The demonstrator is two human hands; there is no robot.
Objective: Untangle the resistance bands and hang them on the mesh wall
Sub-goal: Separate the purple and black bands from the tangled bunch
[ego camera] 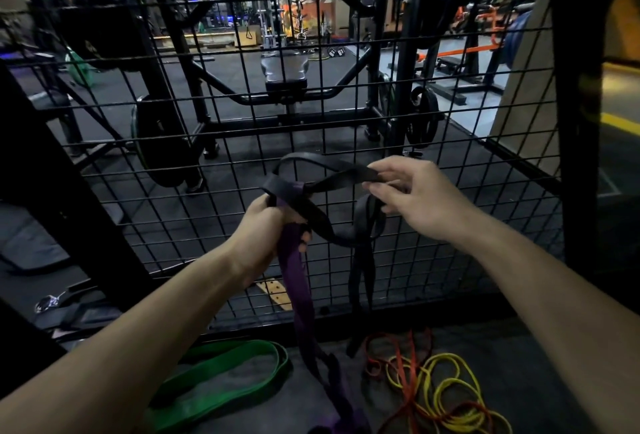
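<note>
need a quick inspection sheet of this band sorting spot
surface: dark floor below the mesh wall
job's things: purple band and black band knotted together, held up; green band, red band and yellow band on the floor, red and yellow intertwined
clutter: straps at left
hands: left hand grips the knot; right hand pinches a black loop
cables: nothing seen
surroundings: gym bench, weight plates

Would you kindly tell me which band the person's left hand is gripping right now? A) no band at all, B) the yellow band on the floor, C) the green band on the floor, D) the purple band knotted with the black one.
D: the left hand holds the purple band just below its knot with the black band, which the right hand pinches.
</note>
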